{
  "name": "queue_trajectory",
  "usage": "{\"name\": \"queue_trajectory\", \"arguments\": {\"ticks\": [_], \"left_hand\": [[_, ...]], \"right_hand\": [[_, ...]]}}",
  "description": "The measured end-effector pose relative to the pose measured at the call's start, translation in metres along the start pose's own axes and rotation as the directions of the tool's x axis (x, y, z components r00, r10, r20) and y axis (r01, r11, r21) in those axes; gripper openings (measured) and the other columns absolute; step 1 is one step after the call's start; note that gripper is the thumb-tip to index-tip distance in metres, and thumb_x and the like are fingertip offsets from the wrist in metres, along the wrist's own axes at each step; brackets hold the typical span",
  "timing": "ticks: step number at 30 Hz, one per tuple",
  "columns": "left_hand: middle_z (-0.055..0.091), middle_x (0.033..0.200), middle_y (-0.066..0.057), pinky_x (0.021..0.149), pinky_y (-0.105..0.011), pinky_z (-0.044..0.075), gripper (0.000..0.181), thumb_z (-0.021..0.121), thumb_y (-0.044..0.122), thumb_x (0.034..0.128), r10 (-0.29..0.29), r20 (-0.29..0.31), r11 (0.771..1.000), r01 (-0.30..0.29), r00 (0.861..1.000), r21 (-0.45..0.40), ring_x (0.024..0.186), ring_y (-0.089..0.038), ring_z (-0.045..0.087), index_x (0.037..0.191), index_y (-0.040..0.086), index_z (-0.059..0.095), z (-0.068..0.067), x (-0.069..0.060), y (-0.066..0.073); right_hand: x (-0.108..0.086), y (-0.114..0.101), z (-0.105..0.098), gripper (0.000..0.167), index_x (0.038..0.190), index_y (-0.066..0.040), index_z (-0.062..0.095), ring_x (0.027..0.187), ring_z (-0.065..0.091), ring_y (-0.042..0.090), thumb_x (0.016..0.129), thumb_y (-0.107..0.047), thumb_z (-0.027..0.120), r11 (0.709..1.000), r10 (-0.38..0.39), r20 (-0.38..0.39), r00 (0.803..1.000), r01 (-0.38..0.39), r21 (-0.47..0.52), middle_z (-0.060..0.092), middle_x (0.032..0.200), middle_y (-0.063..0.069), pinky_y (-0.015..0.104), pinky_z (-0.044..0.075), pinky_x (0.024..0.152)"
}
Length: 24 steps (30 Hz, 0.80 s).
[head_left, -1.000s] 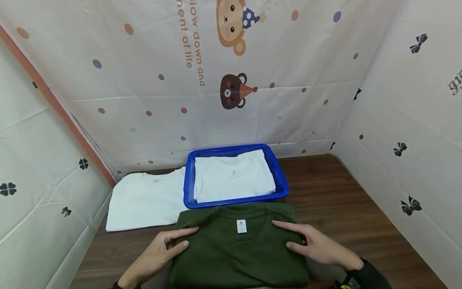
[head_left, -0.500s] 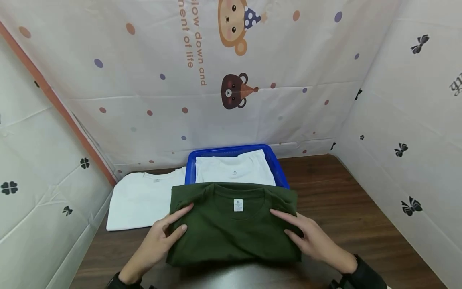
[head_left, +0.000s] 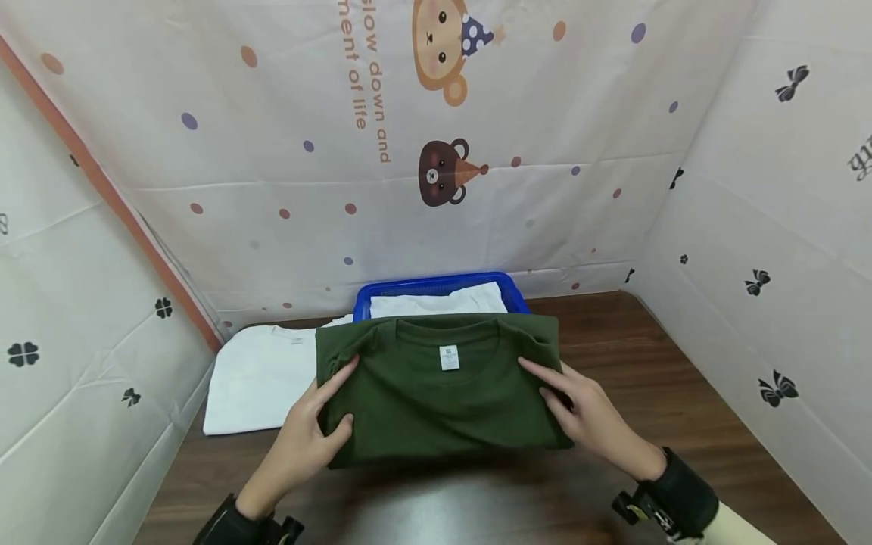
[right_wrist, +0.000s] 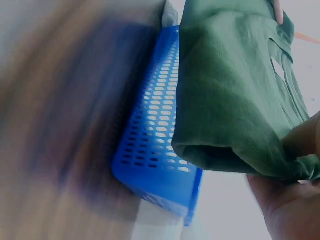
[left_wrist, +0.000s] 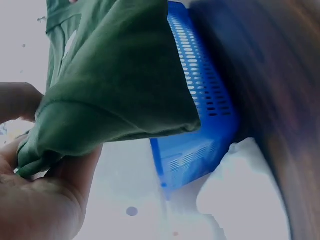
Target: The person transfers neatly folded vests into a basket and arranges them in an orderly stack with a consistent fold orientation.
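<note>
A folded dark green shirt (head_left: 443, 409) with a white neck label is held up off the table between both hands. My left hand (head_left: 303, 439) grips its left side, thumb and a finger on the front; in the left wrist view that hand (left_wrist: 45, 200) pinches the green cloth (left_wrist: 120, 75). On the right side my right hand (head_left: 596, 416) grips the shirt, and the right wrist view shows its fingers around the edge. Behind the shirt stands the blue basket (head_left: 436, 287), partly covered from sight, with white cloth (head_left: 439, 303) inside.
A folded white shirt (head_left: 255, 378) lies on the brown table (head_left: 654, 401), left of the basket. Printed white sheets (head_left: 545, 219) hang behind the table and at both sides. Each wrist wears a black band with a small device.
Both hands have lifted the green shirt from the table and moved it forward and up. It now hides most of the basket and part of the white shirt at the left.
</note>
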<state>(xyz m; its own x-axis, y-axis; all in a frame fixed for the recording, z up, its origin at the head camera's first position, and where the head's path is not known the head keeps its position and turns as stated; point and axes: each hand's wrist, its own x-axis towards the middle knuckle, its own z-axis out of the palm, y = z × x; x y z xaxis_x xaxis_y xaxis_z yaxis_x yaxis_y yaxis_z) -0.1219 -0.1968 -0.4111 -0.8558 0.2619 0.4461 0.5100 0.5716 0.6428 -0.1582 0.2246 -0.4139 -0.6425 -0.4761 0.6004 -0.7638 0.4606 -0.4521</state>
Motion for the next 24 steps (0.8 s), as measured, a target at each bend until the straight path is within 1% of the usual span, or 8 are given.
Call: {"name": "queue_trajectory", "arguments": {"ticks": [5, 10, 11, 13, 15, 16, 18, 24], "left_hand": [[0.039, 0.161, -0.008, 0.103, -0.012, 0.04, 0.081, 0.067, -0.009, 0.0878, 0.051, -0.036, 0.998, -0.05, 0.998, 0.028, 0.138, -0.026, 0.049, 0.159, 0.018, 0.04, -0.001, 0.01, 0.002], [0.048, 0.155, -0.012, 0.101, -0.01, 0.041, 0.074, 0.068, -0.012, 0.0868, 0.084, -0.101, 0.996, -0.081, 0.991, 0.027, 0.133, -0.029, 0.055, 0.153, 0.014, 0.05, 0.0, 0.016, -0.001], [0.05, 0.153, -0.013, 0.098, -0.009, 0.042, 0.071, 0.068, -0.012, 0.0864, 0.098, -0.12, 0.995, -0.095, 0.988, 0.032, 0.128, -0.026, 0.058, 0.151, 0.013, 0.053, 0.001, 0.017, -0.002], [0.056, 0.146, -0.016, 0.08, -0.005, 0.045, 0.066, 0.069, -0.013, 0.0856, 0.113, -0.165, 0.993, -0.108, 0.98, 0.039, 0.096, -0.013, 0.068, 0.145, 0.012, 0.06, 0.002, 0.02, -0.004], [0.063, 0.136, -0.018, 0.058, -0.006, 0.041, 0.059, 0.07, -0.013, 0.0858, 0.121, -0.209, 0.992, -0.114, 0.97, 0.046, 0.063, 0.003, 0.053, 0.139, 0.013, 0.066, 0.003, 0.024, -0.006], [0.066, 0.131, -0.017, 0.049, -0.009, 0.036, 0.056, 0.07, -0.013, 0.0863, 0.117, -0.227, 0.993, -0.111, 0.967, 0.038, 0.053, 0.008, 0.038, 0.135, 0.014, 0.068, 0.003, 0.026, -0.006], [0.071, 0.122, -0.015, 0.038, -0.016, 0.025, 0.051, 0.069, -0.013, 0.0873, 0.107, -0.257, 0.994, -0.105, 0.961, 0.022, 0.047, 0.01, 0.013, 0.129, 0.017, 0.073, 0.002, 0.03, -0.006], [0.074, 0.11, -0.009, 0.036, -0.019, 0.023, 0.044, 0.068, -0.013, 0.0888, 0.083, -0.281, 0.997, -0.081, 0.956, 0.018, 0.045, 0.01, 0.011, 0.12, 0.017, 0.077, 0.001, 0.038, -0.006]], "right_hand": [[0.015, 0.006, -0.004, 0.066, 0.147, -0.006, 0.055, 0.053, 0.024, -0.006, 0.088, 0.023, 0.062, 0.997, -0.015, -0.027, 1.0, 0.013, -0.071, 0.043, 0.153, 0.03, 0.016, 0.035, 0.051], [0.03, 0.016, -0.008, 0.062, 0.149, -0.006, 0.054, 0.054, 0.023, -0.003, 0.092, 0.019, 0.059, 0.991, -0.041, 0.006, 0.999, 0.041, -0.127, 0.04, 0.158, 0.025, 0.015, 0.033, 0.053], [0.032, 0.019, -0.009, 0.061, 0.149, -0.007, 0.054, 0.055, 0.022, -0.002, 0.093, 0.018, 0.058, 0.99, -0.048, 0.01, 0.999, 0.049, -0.136, 0.04, 0.157, 0.025, 0.015, 0.032, 0.054], [0.036, 0.023, -0.01, 0.059, 0.148, -0.008, 0.056, 0.055, 0.021, -0.001, 0.094, 0.017, 0.055, 0.987, -0.065, 0.01, 0.998, 0.066, -0.149, 0.043, 0.156, 0.024, 0.015, 0.031, 0.054], [0.04, 0.026, -0.011, 0.058, 0.146, -0.009, 0.058, 0.056, 0.021, -0.001, 0.094, 0.018, 0.053, 0.985, -0.084, 0.011, 0.996, 0.085, -0.152, 0.047, 0.153, 0.023, 0.014, 0.03, 0.054], [0.042, 0.028, -0.011, 0.058, 0.144, -0.009, 0.06, 0.056, 0.021, 0.0, 0.094, 0.018, 0.052, 0.984, -0.092, 0.012, 0.996, 0.093, -0.152, 0.05, 0.151, 0.022, 0.013, 0.029, 0.054], [0.045, 0.031, -0.012, 0.057, 0.14, -0.009, 0.065, 0.057, 0.024, 0.003, 0.093, 0.02, 0.051, 0.983, -0.104, 0.014, 0.994, 0.105, -0.149, 0.053, 0.148, 0.02, 0.013, 0.028, 0.054], [0.054, 0.039, -0.009, 0.047, 0.132, -0.003, 0.069, 0.062, 0.041, 0.007, 0.092, 0.019, 0.056, 0.976, -0.127, -0.007, 0.992, 0.124, -0.177, 0.055, 0.145, 0.023, 0.017, 0.035, 0.055]]}}
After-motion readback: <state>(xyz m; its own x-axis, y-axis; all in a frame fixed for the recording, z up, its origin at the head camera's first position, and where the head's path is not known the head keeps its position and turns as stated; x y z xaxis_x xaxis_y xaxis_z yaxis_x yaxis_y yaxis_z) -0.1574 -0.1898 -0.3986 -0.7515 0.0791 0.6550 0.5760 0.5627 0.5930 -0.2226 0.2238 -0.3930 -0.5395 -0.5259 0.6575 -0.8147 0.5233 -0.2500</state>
